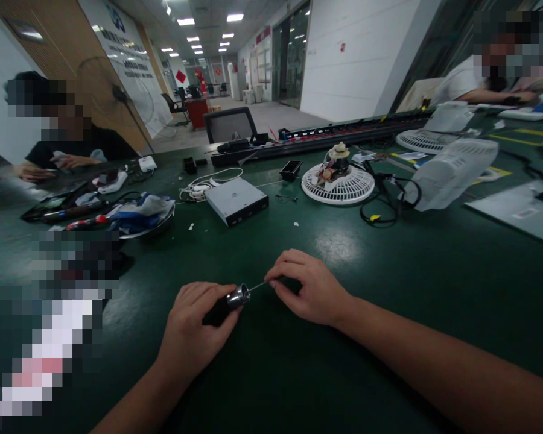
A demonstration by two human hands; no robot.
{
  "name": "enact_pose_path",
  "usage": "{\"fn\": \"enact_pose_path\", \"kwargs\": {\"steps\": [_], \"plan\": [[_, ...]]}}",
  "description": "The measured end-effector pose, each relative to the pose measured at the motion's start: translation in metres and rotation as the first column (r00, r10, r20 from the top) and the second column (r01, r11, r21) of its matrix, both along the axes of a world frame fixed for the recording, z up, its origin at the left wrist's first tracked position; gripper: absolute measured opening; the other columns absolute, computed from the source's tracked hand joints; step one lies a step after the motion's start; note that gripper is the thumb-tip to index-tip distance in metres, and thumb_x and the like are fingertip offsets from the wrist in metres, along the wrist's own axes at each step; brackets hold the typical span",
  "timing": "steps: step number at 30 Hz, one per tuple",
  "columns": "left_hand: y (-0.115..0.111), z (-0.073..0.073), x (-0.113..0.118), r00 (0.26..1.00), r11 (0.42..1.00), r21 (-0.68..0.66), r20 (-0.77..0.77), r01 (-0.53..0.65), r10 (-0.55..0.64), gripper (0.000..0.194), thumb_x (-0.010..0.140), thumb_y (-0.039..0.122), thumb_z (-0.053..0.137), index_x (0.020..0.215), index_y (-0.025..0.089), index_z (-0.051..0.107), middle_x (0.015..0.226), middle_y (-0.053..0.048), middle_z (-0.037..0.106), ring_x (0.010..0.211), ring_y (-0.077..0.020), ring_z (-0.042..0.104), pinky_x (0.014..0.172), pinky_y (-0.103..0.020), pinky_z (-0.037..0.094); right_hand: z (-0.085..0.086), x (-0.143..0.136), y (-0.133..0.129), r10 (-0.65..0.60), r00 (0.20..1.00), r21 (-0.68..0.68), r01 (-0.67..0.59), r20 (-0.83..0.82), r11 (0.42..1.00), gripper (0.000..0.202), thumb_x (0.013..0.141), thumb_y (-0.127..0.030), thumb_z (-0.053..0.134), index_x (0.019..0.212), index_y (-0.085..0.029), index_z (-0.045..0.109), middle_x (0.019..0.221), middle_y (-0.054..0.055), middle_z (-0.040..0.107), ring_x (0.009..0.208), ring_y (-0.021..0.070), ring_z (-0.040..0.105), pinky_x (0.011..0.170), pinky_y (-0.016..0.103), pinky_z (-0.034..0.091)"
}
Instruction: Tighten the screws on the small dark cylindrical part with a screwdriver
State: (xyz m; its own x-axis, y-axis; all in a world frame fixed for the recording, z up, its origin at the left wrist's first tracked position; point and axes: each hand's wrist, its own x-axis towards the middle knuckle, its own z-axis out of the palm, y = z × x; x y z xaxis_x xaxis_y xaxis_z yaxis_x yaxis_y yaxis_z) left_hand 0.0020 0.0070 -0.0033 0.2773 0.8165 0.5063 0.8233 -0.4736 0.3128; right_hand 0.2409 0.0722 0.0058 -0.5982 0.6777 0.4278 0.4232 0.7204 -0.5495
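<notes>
Holding a screwdriver (235,298) over the green table (434,289), we have both hands low in the middle of the head view. Our left hand (194,328) is wrapped shut around its dark handle, with the silver collar showing just past the thumb. Our right hand (310,292) sits just beside it, fingertips (274,280) pinched together on the thin shaft (256,286) that sticks out of the collar. The screwdriver lies nearly level between the two hands, close above the table; we cannot tell whether it touches the surface.

Beyond the screwdriver, straight ahead, lies a flat grey drive (236,202), and just behind that a coil of white cable (203,187). Right of the drive sits a round white fan grille (338,184) with a small motor (335,164) standing on it, and a little black tray (291,170) lies between drive and grille. Black cable (382,208) loops on the table beside the grille, and past it a white fan housing (452,172) lies tilted on its side. Left of the drive there is a metal dish (151,226) heaped with cloth and tools.

Farther off than the drive, a long black rail (344,132) runs across the table, and an office chair (230,125) stands behind it. At the far left a person (67,150) sits at the table with hands (72,161) near some parts; at the far right another person (479,81) leans over the table. A standing fan (117,90) rises behind the left person.
</notes>
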Motion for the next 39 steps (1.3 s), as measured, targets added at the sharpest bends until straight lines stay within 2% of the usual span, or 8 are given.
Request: {"fn": "enact_pose_path", "kwargs": {"steps": [4, 12, 17, 22, 26, 31, 34, 39], "plan": [[0.0, 0.0, 0.0, 1.0, 1.0, -0.003, -0.008, -0.002, 0.002, 0.022, 0.081, 0.025, 0.068, 0.103, 0.025, 0.066, 0.094, -0.002, 0.073, 0.087, -0.0224, 0.067, 0.079, -0.041, 0.051, 0.0, -0.001, -0.001, -0.07, 0.995, -0.007, 0.07, 0.07, 0.998, 0.015, 0.086, -0.017, 0.056, 0.094, -0.02, 0.069, 0.092, 0.005, 0.065, 0.087, 0.019, 0.057, 0.077, 0.034, 0.045], [-0.001, -0.002, -0.001, 0.999, 0.999, 0.01, -0.007, -0.04, 0.04, 0.024, 0.08, 0.026, 0.069, 0.104, 0.025, 0.065, 0.096, -0.002, 0.073, 0.089, -0.0227, 0.067, 0.08, -0.041, 0.051, 0.004, -0.004, -0.004, -0.077, 0.992, -0.036, 0.081, 0.099, 0.996, 0.008, 0.081, -0.018, 0.058, 0.086, -0.019, 0.064, 0.085, 0.003, 0.064, 0.082, 0.0182, 0.056, 0.074, 0.033, 0.043], [0.0, -0.004, -0.003, 0.987, 0.987, -0.01, 0.027, -0.16, 0.16, 0.027, 0.081, 0.027, 0.068, 0.107, 0.024, 0.063, 0.098, -0.003, 0.072, 0.089, -0.0238, 0.067, 0.081, -0.043, 0.051, 0.003, -0.006, -0.006, -0.228, 0.972, -0.149, 0.235, 0.062, 0.961, 0.017, 0.091, -0.023, 0.05, 0.104, -0.018, 0.059, 0.092, 0.005, 0.065, 0.076, 0.016, 0.058, 0.067, 0.03, 0.043], [0.001, -0.006, -0.005, 0.974, 0.973, -0.067, 0.012, -0.223, 0.224, 0.037, 0.081, 0.03, 0.068, 0.116, 0.022, 0.06, 0.1, -0.006, 0.071, 0.09, -0.0261, 0.067, 0.08, -0.045, 0.052, 0.005, -0.006, -0.009, -0.179, 0.981, -0.205, 0.192, 0.076, 0.96, 0.021, 0.098, -0.03, 0.04, 0.09, -0.018, 0.055, 0.068, 0.0, 0.057, 0.058, 0.0132, 0.051, 0.056, 0.028, 0.035], [0.003, -0.007, -0.004, 0.984, 0.979, -0.099, -0.029, -0.178, 0.176, 0.032, 0.081, 0.029, 0.066, 0.112, 0.023, 0.064, 0.103, -0.007, 0.071, 0.094, -0.0272, 0.066, 0.082, -0.046, 0.051, 0.003, -0.01, -0.012, -0.191, 0.976, -0.172, 0.207, 0.102, 0.963, 0.019, 0.092, -0.034, 0.055, 0.082, -0.019, 0.051, 0.077, 0.003, 0.059, 0.069, 0.0161, 0.054, 0.062, 0.03, 0.04], [0.005, -0.007, -0.003, 0.989, 0.979, -0.145, -0.047, -0.144, 0.139, 0.027, 0.082, 0.027, 0.064, 0.109, 0.024, 0.064, 0.102, -0.005, 0.069, 0.094, -0.0263, 0.065, 0.083, -0.045, 0.05, 0.001, -0.012, -0.01, -0.033, 0.997, -0.187, 0.044, 0.064, 0.981, 0.02, 0.085, -0.023, 0.066, 0.079, -0.021, 0.047, 0.093, 0.004, 0.063, 0.094, 0.0193, 0.058, 0.079, 0.034, 0.045], [0.005, -0.007, -0.002, 0.989, 0.976, -0.161, -0.056, -0.147, 0.14, 0.026, 0.082, 0.027, 0.065, 0.108, 0.024, 0.062, 0.105, -0.006, 0.067, 0.098, -0.0266, 0.063, 0.084, -0.045, 0.049, 0.0, -0.014, -0.009, 0.024, 0.997, -0.195, -0.01, 0.069, 0.981, 0.023, 0.086, -0.021, 0.067, 0.076, -0.02, 0.047, 0.094, 0.004, 0.064, 0.096, 0.0192, 0.058, 0.082, 0.035, 0.045], [0.004, -0.005, -0.001, 0.994, 0.981, -0.159, -0.029, -0.109, 0.106, 0.028, 0.078, 0.028, 0.069, 0.104, 0.024, 0.061, 0.104, -0.005, 0.068, 0.098, -0.0268, 0.062, 0.085, -0.045, 0.048, -0.003, -0.016, -0.007, 0.093, 0.99, -0.189, -0.071, 0.11, 0.979, 0.013, 0.086, -0.023, 0.068, 0.082, -0.018, 0.057, 0.091, 0.004, 0.063, 0.091, 0.0188, 0.057, 0.08, 0.034, 0.043]]}}
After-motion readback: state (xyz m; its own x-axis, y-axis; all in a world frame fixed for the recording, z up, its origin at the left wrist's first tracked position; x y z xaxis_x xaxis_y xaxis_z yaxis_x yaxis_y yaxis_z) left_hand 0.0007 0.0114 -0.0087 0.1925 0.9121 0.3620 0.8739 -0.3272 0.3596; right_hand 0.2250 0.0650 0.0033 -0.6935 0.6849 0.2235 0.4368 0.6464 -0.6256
